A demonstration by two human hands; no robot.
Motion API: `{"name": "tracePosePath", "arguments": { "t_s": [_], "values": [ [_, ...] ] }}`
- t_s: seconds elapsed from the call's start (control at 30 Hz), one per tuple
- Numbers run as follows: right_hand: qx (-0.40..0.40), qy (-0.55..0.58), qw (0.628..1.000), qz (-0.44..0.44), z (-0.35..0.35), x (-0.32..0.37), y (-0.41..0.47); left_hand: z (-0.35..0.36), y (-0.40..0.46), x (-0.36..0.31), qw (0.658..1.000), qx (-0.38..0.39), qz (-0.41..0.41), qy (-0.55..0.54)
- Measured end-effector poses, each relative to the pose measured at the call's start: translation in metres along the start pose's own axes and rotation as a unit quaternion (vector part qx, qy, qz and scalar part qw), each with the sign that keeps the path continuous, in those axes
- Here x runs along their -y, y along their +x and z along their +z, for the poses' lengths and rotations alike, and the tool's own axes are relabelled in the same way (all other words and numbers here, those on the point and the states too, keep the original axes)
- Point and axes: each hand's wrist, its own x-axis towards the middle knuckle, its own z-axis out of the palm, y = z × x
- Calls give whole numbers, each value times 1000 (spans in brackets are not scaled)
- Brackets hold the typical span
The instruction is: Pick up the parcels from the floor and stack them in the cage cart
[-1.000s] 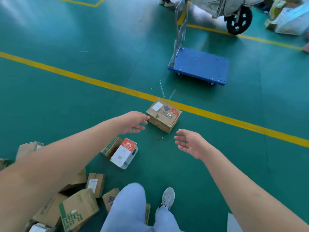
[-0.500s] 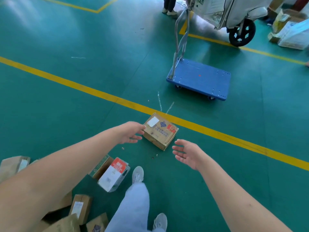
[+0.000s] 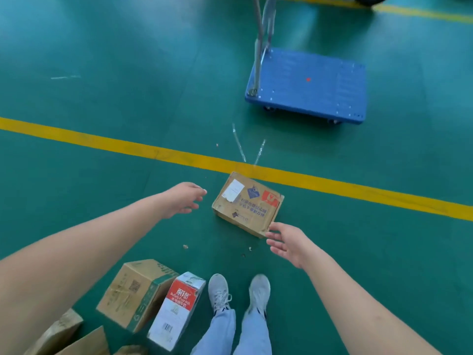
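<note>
A brown cardboard parcel (image 3: pixel 247 203) with a white label and a red sticker lies on the green floor, its far corner on the yellow line. My left hand (image 3: pixel 184 199) reaches out just left of it, fingers relaxed and empty, a small gap from the box. My right hand (image 3: pixel 286 243) is open at the parcel's near right corner, fingertips close to or touching the edge. More parcels lie near my feet: a brown and green box (image 3: pixel 135 293) and a white and red carton (image 3: pixel 176 308). The cage cart is out of view.
A blue platform trolley (image 3: pixel 307 85) with a metal handle stands beyond the yellow floor line (image 3: pixel 102 143). More cardboard parcels (image 3: pixel 64 334) lie at the bottom left corner. My two shoes (image 3: pixel 238 293) stand behind the parcel. A black wheel shows at the top edge.
I have stepped closer and both feet now stand together behind the parcel. Both hands have come nearer to its sides; the right hand has reached its near corner.
</note>
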Motion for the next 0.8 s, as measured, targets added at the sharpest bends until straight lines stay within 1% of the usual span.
{"name": "tracePosePath", "arguments": {
  "t_s": [0.23, 0.5, 0.67, 0.8],
  "values": [
    [-33, -34, 998, 29, -3, -31, 152, 49, 158, 52, 998, 12, -56, -19],
    [-49, -49, 996, 54, -3, -67, 289, 122, 287, 97, 996, 42, -72, -27],
    [-84, -35, 994, 65, -3, -97, 371, 152, 362, 123, 997, 23, -64, -34],
    [-112, -20, 991, 71, 1, -108, 421, 168, 413, 136, 999, -29, -36, -19]
  ]
}}
